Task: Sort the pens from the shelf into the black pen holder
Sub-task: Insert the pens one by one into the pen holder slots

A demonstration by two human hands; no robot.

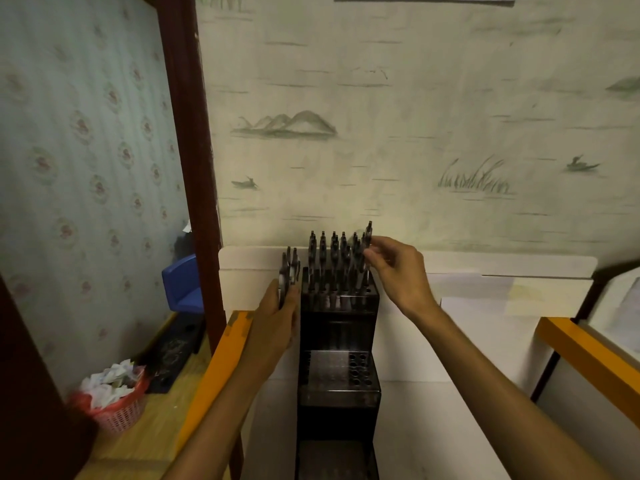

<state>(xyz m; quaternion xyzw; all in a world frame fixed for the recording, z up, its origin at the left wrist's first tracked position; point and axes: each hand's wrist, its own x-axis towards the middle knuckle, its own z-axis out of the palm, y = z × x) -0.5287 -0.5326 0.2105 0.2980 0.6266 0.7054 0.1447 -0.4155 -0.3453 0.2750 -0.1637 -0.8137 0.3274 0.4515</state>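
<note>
A tall black stepped pen holder point(337, 379) stands on the white shelf point(467, 341) against the wall. Its top tier is full of several dark pens point(329, 261) standing upright in holes. My left hand point(277, 317) grips a small bundle of dark pens point(289, 271) just left of the holder's top tier. My right hand point(398, 271) pinches one dark pen point(366, 249) at the top tier's right rear corner; its lower end is among the standing pens. The lower tier shows open holes point(358, 370) at its right side.
A dark wooden post point(194, 150) rises left of the shelf. Orange edging point(214, 379) frames the shelf on the left and right point(588, 358). A blue box point(181, 284) and a red basket of crumpled paper point(114, 396) sit on the lower surface at left.
</note>
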